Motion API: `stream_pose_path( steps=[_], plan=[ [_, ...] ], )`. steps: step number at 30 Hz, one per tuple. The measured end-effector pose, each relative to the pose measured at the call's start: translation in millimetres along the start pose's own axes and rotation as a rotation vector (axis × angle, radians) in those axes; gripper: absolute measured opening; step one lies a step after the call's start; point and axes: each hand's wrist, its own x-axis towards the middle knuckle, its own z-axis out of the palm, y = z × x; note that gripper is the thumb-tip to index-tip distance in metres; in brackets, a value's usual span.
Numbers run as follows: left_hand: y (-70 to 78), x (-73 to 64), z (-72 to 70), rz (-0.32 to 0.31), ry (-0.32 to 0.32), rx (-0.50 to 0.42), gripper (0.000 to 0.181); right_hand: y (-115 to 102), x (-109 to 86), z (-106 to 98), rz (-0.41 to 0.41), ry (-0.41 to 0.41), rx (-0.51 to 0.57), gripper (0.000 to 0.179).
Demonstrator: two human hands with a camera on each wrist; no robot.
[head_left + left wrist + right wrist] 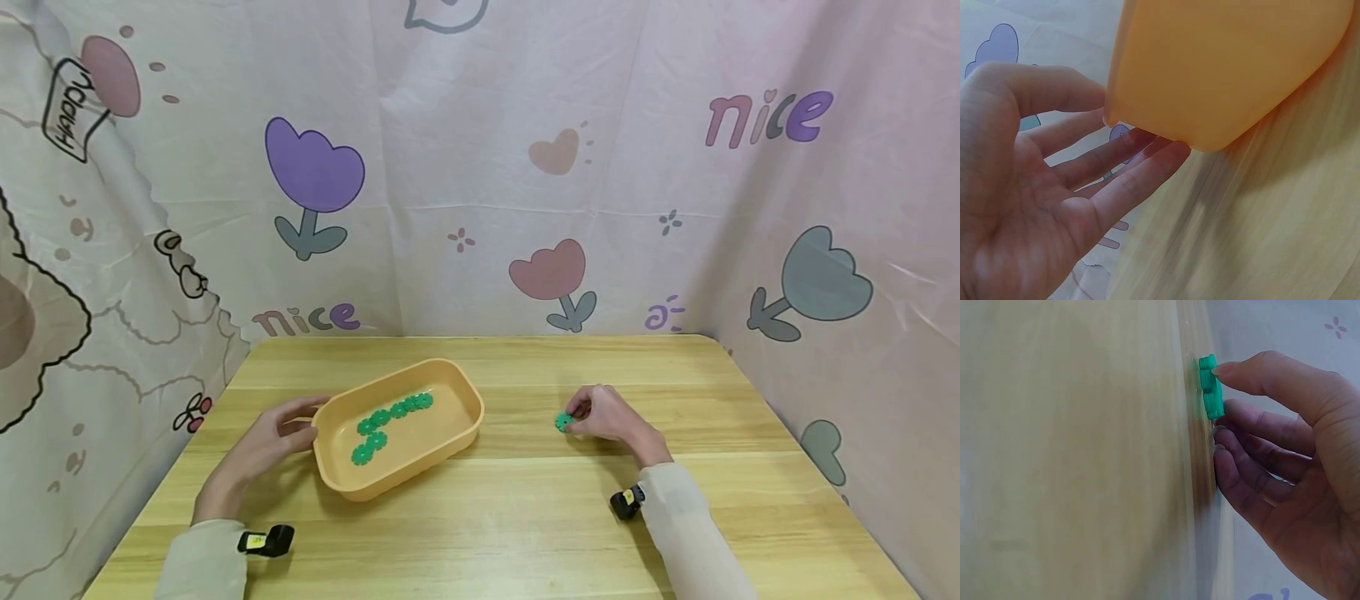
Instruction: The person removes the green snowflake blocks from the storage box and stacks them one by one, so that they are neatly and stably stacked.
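My left hand point(272, 437) is at the left end of a yellow-orange plastic tray point(408, 483). In the left wrist view, the thumb touches the rim of the tray point(1222, 69) while the other fingers reach against its end wall. Inside the tray lie several green notched plastic discs point(381, 417), most in a slanting row. To the tray's right, my right hand point(611, 414) pinches another green notched disc point(563, 422) between thumb and forefinger, low at the tabletop. The right wrist view shows this disc point(1210, 387) edge-on beside the thumb tip.
A light wood-grain table point(517, 533) bears everything. Behind it and at both sides hangs a pale cloth point(450, 167) printed with flowers and words. A small black camera sits on each wrist, at the cuffs of the light sleeves point(202, 558).
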Motion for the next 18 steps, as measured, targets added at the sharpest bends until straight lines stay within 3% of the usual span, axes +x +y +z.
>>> stream_pose_path(
  steps=[11,18],
  plan=[
    [-0.1,-0.3,-0.5,0.014,-0.005,-0.018,0.052,0.2,-0.1,-0.8,0.01,-0.002,0.008,0.026],
    [0.9,-0.3,0.2,0.009,0.0,-0.004,0.052,-2.0,-0.1,-6.3,0.084,-0.015,0.046,0.028]
  ],
)
